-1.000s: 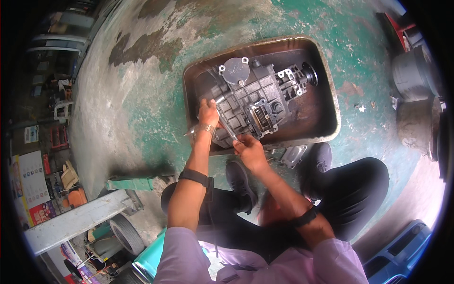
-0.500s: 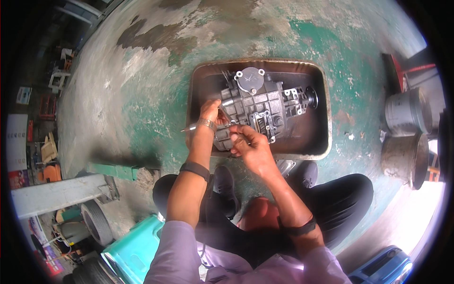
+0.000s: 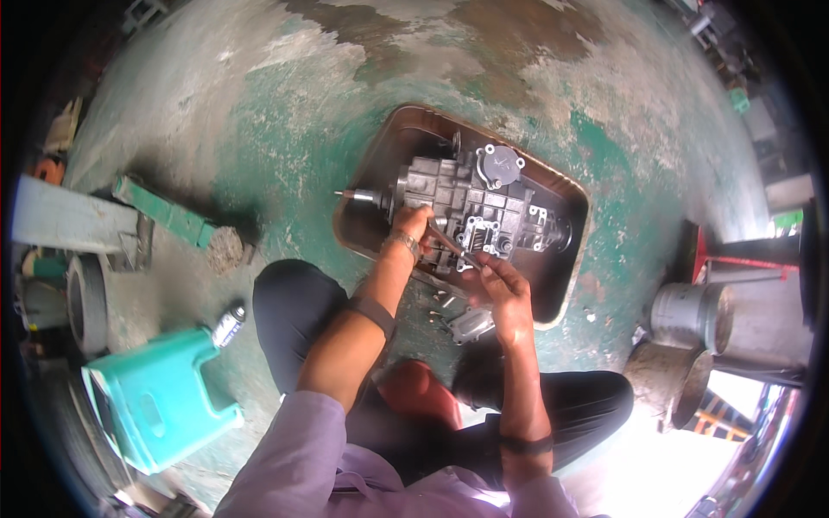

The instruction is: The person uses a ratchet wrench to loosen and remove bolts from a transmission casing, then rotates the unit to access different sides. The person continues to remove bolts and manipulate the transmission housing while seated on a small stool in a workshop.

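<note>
A grey metal gearbox point(image 3: 440, 180) lies in a shallow brown tray point(image 3: 367, 155) on the floor, its input shaft point(image 3: 361, 196) sticking out past the left side. Across the near side of the casing runs a long dark-handled socket wrench point(image 3: 455, 243). My left hand point(image 3: 413, 228) is closed round its upper left end, against the gearbox; the fingertips are partly hidden. Thumb and fingers of my right hand point(image 3: 504, 285) pinch the handle's lower right end, beside an opening point(image 3: 477, 239) that shows gear teeth. A round cover point(image 3: 500, 165) sits on the far side of the casing.
A loose metal cover point(image 3: 471, 325) and small bolts lie on the floor between the tray and my legs. At left are a turquoise stool point(image 3: 155, 397), a spray can point(image 3: 229, 325) and a green metal beam point(image 3: 164, 210). Metal buckets point(image 3: 686, 315) stand at right.
My view has turned, so the tray and gearbox appear tilted. My hands have moved rightward along the casing, and the wrench now slants between them toward the toothed opening.
</note>
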`<state>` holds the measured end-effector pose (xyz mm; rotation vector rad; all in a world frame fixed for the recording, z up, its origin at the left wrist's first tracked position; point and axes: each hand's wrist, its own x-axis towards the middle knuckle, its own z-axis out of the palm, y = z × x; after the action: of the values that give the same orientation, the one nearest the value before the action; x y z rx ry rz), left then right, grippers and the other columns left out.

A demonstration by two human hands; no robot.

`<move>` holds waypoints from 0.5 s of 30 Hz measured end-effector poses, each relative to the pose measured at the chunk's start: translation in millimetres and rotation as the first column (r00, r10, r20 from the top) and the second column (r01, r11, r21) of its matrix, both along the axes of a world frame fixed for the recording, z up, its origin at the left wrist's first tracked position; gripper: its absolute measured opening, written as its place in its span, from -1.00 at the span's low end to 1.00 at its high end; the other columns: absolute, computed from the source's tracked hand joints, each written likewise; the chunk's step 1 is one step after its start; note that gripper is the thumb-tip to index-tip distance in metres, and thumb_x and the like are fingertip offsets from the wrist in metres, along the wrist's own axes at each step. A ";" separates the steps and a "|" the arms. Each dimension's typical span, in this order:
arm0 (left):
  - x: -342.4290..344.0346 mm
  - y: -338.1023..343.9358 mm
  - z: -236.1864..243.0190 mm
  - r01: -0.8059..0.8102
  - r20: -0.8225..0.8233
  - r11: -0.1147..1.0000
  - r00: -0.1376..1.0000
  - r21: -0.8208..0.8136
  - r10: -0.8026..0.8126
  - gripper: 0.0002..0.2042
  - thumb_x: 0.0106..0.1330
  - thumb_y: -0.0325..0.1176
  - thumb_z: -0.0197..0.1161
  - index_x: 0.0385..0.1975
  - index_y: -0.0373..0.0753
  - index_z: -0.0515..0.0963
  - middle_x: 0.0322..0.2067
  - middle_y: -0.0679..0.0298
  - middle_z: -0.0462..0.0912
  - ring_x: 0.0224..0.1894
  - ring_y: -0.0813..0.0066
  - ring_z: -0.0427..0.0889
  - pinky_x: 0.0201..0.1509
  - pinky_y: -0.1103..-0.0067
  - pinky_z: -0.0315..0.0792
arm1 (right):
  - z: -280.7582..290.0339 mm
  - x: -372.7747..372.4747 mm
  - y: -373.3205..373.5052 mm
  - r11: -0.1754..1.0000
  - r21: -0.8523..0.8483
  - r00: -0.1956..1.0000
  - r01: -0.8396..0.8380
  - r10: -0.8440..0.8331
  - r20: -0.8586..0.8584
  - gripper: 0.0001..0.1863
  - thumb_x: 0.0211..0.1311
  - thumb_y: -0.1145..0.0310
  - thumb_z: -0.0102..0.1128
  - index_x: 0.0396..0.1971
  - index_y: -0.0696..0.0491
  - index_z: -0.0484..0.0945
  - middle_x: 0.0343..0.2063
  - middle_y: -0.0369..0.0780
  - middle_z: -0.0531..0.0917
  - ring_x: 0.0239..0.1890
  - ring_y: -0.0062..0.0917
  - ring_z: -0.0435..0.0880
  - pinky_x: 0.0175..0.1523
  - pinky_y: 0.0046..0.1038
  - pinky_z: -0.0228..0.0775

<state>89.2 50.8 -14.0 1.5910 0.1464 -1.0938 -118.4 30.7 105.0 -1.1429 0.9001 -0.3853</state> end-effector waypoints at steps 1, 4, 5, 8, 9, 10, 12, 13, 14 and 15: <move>-11.6 8.0 -6.7 0.008 -0.028 0.999 1.000 -0.047 -0.009 -0.77 0.13 -0.22 0.21 -0.48 -0.29 0.47 -0.71 0.21 0.46 -0.82 0.45 0.37 -0.80 0.41 0.38 | 3.0 -6.5 3.1 1.000 -0.025 0.999 -0.016 0.015 -0.045 -0.65 0.37 0.35 0.04 0.04 0.22 0.49 -0.34 -0.20 0.70 -0.54 -0.68 0.53 -0.38 -0.64 0.42; -47.6 27.4 -24.1 -0.043 -0.189 0.999 0.981 -0.013 0.040 -0.78 0.08 -0.24 0.21 -0.48 -0.28 0.48 -0.70 0.21 0.46 -0.79 0.41 0.39 -0.75 0.38 0.39 | 12.6 -29.0 19.8 0.997 -0.040 0.989 -0.069 0.063 -0.136 -0.67 0.35 0.38 0.05 0.02 0.25 0.49 -0.33 -0.19 0.68 -0.55 -0.70 0.50 -0.39 -0.65 0.40; -57.4 31.0 -28.6 -0.076 -0.161 0.997 0.984 -0.001 0.075 -0.79 0.07 -0.26 0.22 -0.47 -0.29 0.49 -0.71 0.22 0.45 -0.78 0.39 0.39 -0.73 0.36 0.41 | 14.6 -35.8 26.7 0.995 -0.030 0.983 -0.092 0.086 -0.163 -0.67 0.35 0.38 0.05 0.02 0.25 0.48 -0.33 -0.19 0.68 -0.55 -0.70 0.50 -0.39 -0.66 0.40; -57.4 39.4 -42.7 0.128 -0.200 0.992 0.972 -0.007 -0.126 -0.77 0.13 -0.22 0.19 -0.32 -0.23 0.52 -0.59 0.23 0.53 -0.68 0.38 0.49 -0.67 0.43 0.42 | 13.2 -52.7 48.1 0.993 -0.030 0.972 -0.114 0.105 -0.210 -0.61 0.34 0.39 0.04 0.10 0.26 0.42 -0.32 -0.19 0.68 -0.57 -0.69 0.49 -0.42 -0.65 0.41; -55.1 41.5 -47.8 0.222 -0.178 0.975 0.960 0.017 -0.216 -0.73 0.17 -0.17 0.16 -0.18 -0.12 0.53 -0.48 0.26 0.58 -0.59 0.40 0.53 -0.62 0.50 0.42 | 10.2 -57.0 55.5 0.994 -0.028 0.966 -0.104 0.094 -0.243 -0.60 0.33 0.39 0.04 0.11 0.26 0.42 -0.32 -0.19 0.68 -0.57 -0.69 0.49 -0.43 -0.64 0.41; -52.7 44.2 -53.2 0.317 -0.144 0.948 0.940 0.042 -0.308 -0.67 0.22 -0.11 0.14 -0.05 -0.02 0.54 -0.38 0.30 0.62 -0.51 0.42 0.58 -0.58 0.56 0.42 | 5.3 -59.0 62.1 0.991 -0.043 0.958 -0.124 0.108 -0.266 -0.56 0.33 0.38 0.01 0.14 0.28 0.38 -0.31 -0.18 0.68 -0.58 -0.69 0.50 -0.45 -0.64 0.41; -49.7 51.4 -64.9 0.291 -0.137 0.957 0.947 -0.015 -0.291 -0.66 0.22 -0.03 0.22 -0.09 -0.03 0.58 -0.35 0.33 0.64 -0.49 0.46 0.58 -0.51 0.50 0.46 | -6.4 -60.0 75.4 0.990 0.038 0.959 -0.136 0.141 -0.247 -0.54 0.34 0.35 0.00 0.16 0.28 0.37 -0.33 -0.20 0.68 -0.56 -0.69 0.48 -0.42 -0.64 0.40; -49.9 54.1 -70.3 0.278 -0.134 0.961 0.951 -0.018 -0.277 -0.65 0.21 -0.02 0.24 -0.10 -0.04 0.59 -0.34 0.33 0.65 -0.49 0.46 0.58 -0.50 0.48 0.47 | -11.9 -59.4 81.9 0.988 0.078 0.950 -0.136 0.152 -0.272 -0.53 0.34 0.34 0.00 0.18 0.27 0.36 -0.33 -0.21 0.67 -0.56 -0.70 0.47 -0.42 -0.64 0.40; -50.1 56.5 -75.1 0.259 -0.102 0.964 0.959 -0.063 -0.265 -0.65 0.20 0.00 0.26 -0.11 -0.05 0.60 -0.33 0.33 0.65 -0.49 0.46 0.57 -0.49 0.47 0.47 | -17.3 -57.3 88.7 0.984 0.098 0.938 -0.145 0.169 -0.304 -0.59 0.33 0.33 -0.02 0.09 0.24 0.42 -0.35 -0.24 0.67 -0.56 -0.70 0.44 -0.42 -0.64 0.37; -49.7 60.9 -79.4 0.240 -0.056 0.961 0.967 -0.140 -0.250 -0.65 0.20 -0.01 0.28 -0.12 -0.06 0.60 -0.33 0.32 0.66 -0.50 0.45 0.57 -0.48 0.46 0.47 | -21.9 -54.4 95.8 0.979 0.130 0.941 -0.157 0.189 -0.283 -0.64 0.32 0.33 -0.01 0.01 0.23 0.46 -0.41 -0.24 0.64 -0.57 -0.68 0.45 -0.45 -0.62 0.35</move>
<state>39.5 111.7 -93.4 1.4773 -0.0769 -1.3266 -172.8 126.5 83.1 -1.1893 1.0556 -0.0207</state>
